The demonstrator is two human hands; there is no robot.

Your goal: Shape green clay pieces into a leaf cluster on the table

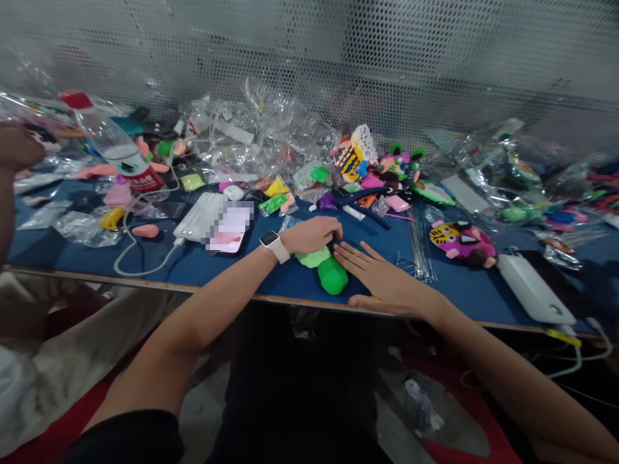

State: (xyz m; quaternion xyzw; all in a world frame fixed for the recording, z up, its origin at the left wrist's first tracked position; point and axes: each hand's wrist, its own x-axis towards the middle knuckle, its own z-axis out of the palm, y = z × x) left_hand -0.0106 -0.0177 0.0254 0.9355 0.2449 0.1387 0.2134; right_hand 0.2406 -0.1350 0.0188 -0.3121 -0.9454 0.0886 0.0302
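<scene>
A green clay piece [333,277] with a rounded lower end lies near the table's front edge. A flat pale green clay piece [312,258] with a wavy edge sits against its upper left side. Just above both, my left hand [314,234] is closed with its fingers curled down, and a watch [274,246] is on that wrist. What those fingers hold, if anything, is hidden. My right hand [384,277] lies flat and palm down on the table, fingers spread, the fingertips close beside the green clay's right side.
A phone [227,227] on a white power bank [197,216] lies left, cabled. A bottle [128,161] stands tilted behind it. Plastic bags [271,138] and clay figures [358,154] line the mesh wall. Rightward are thin wires [420,248], a tiger-striped clay figure [463,242] and another power bank [534,289].
</scene>
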